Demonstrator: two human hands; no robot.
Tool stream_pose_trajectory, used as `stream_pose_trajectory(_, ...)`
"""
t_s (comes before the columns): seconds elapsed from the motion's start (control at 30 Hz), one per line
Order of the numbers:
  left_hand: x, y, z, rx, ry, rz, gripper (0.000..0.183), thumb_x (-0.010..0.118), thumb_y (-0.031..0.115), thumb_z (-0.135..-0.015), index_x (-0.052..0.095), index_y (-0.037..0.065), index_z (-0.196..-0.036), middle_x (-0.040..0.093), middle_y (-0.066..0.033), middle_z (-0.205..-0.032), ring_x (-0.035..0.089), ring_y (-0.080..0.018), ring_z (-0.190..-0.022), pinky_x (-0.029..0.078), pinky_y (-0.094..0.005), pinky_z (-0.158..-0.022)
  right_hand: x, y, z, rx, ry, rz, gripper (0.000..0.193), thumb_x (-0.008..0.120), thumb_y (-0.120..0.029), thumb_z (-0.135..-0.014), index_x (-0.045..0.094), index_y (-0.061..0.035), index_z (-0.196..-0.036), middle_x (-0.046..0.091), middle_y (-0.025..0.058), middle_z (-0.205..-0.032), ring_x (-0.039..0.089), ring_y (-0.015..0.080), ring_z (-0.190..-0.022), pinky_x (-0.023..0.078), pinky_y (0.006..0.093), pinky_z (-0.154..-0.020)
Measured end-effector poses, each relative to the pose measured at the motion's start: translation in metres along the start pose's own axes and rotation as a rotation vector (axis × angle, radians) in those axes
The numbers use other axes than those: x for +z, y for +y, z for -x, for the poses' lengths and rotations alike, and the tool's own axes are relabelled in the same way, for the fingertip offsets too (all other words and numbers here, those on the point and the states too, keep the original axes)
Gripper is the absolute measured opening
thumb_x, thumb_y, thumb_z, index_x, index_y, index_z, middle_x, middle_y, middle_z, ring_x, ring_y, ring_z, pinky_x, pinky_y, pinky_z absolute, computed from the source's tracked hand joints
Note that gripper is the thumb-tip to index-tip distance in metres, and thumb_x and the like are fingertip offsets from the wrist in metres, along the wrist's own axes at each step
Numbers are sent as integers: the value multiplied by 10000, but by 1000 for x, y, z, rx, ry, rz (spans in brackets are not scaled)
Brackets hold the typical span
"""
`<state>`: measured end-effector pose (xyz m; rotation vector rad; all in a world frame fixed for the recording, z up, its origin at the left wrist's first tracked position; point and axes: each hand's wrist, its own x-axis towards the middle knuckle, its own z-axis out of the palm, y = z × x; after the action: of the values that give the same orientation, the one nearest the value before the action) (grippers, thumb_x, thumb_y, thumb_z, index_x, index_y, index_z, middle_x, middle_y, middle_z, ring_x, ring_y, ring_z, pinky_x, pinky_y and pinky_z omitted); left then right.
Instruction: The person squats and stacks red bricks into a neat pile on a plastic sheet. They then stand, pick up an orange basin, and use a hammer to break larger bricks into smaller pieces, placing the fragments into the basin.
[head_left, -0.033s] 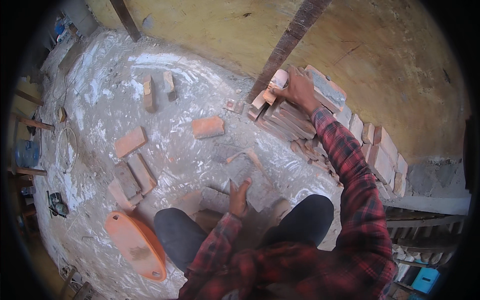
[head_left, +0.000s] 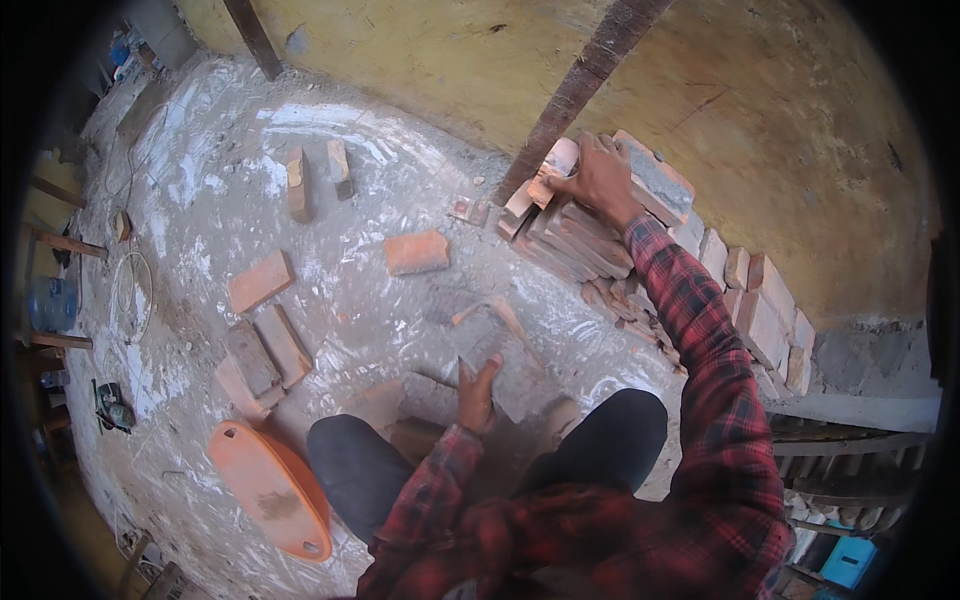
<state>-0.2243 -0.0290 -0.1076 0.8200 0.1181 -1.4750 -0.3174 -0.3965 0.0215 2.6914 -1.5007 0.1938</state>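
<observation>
Right hand (head_left: 603, 182) rests atop the brick stack (head_left: 572, 243), wall (head_left: 790, 160) directly behind; left hand (head_left: 478, 395), nearer the body, touches a block (head_left: 515, 372) on its right; loose bricks (head_left: 284, 347) lie to its left, the tub (head_left: 262, 480) left and closer to the body

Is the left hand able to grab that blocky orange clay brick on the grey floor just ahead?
Probably yes: nothing covers the orange brick and floor shows around it, though the left hand, touching a rough grey brick, would need to stretch forward.
</observation>
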Motion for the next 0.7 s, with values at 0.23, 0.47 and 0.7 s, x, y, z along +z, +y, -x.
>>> stream_pose_trajectory(0.23,-3,9,-6,45,53,-19,646,654,104,-945,318,73,-1497,516,-118,-1337,543,-255,-1210,488,-401,-1007,5,6,-7,-80,32,451,775,796,-562,-714,641,-34,-1260,564,224,-1391,449,384,-1374,125,633,-1193)
stream_pose_trajectory(0.47,11,18,-3,-20,93,34,657,647,94,-941,312,78,-1506,517,-114,-1344,540,-252,-1213,472,-400,-1023,14,2,-28,-6,-234,363,435,814,-399,-724,767,-98,-1034,747,165,-1049,609,406,-1204,117,632,-1201)
stream_pose_trajectory(0.7,22,18,2,11,118,-77,679,635,86,-941,287,86,-1524,507,-122,-1364,536,-274,-1235,476,-424,-1030,-2,-10,-4,-61,-262,304,555,786,-446,-767,710,-82,-1180,626,206,-1303,481,399,-1345,149,640,-1183)
